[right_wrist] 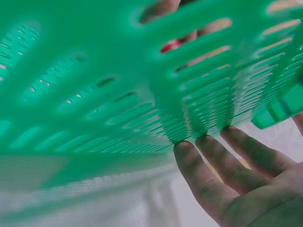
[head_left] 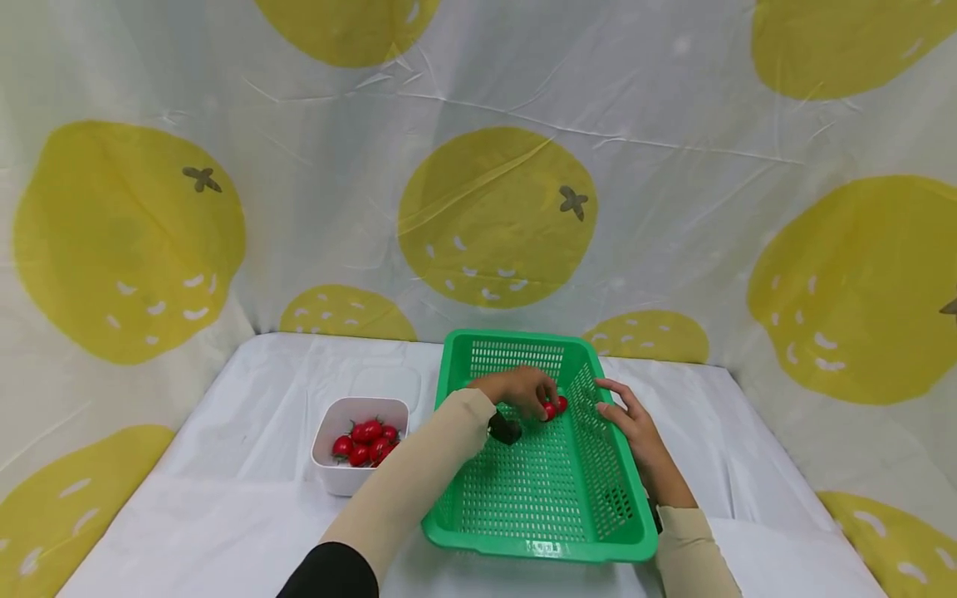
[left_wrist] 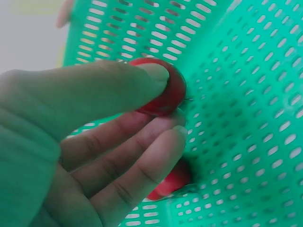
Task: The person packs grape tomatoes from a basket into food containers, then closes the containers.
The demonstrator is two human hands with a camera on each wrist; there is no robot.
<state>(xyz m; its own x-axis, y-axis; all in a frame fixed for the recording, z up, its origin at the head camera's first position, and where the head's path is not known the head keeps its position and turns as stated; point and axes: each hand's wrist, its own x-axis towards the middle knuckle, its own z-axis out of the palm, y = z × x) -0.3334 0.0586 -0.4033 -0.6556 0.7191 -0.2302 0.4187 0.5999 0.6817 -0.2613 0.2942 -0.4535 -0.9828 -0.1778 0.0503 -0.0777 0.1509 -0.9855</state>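
Note:
Inside the green plastic basket (head_left: 523,549), my left hand (head_left: 526,390) pinches a red cherry tomato (left_wrist: 176,90) between its thumb and fingers. A second tomato (left_wrist: 174,182) rests on the basket floor just under those fingers; in the head view this close pair of tomatoes (head_left: 562,404) is partly covered by the hand. At the basket's right side is my right hand (head_left: 635,428). Two of its digits touch the rim, and the extended fingers (right_wrist: 203,170) press their tips against the slotted outer wall.
Left of the basket, a white tub (head_left: 340,482) holds several red cherry tomatoes (head_left: 368,432), partly hidden by my left sleeve. A pale, clear lid (head_left: 385,382) lies behind it. White cloth (head_left: 254,465) covers the table, and a lemon-print curtain (head_left: 321,208) hangs behind.

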